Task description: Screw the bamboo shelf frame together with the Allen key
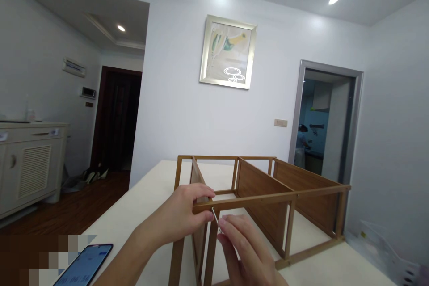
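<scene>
A brown wooden shelf rack (256,199) lies on its side on the pale table, its shelf boards standing upright. My left hand (179,210) is closed around the near end of its upper rail, thumb below and fingers over the top. In my right hand (246,246), a thin metal rod (216,219), which looks like a hex key, is pinched between thumb and fingers. The rod's far tip meets the rail just beside my left thumb. Whether it sits in a screw head is too small to tell.
The pale table (144,214) carries the rack and a phone (87,263) at the lower left. Clear plastic wrapping (378,246) lies at the right. A white cabinet (33,165) stands to the left; a person (301,140) is beyond the doorway.
</scene>
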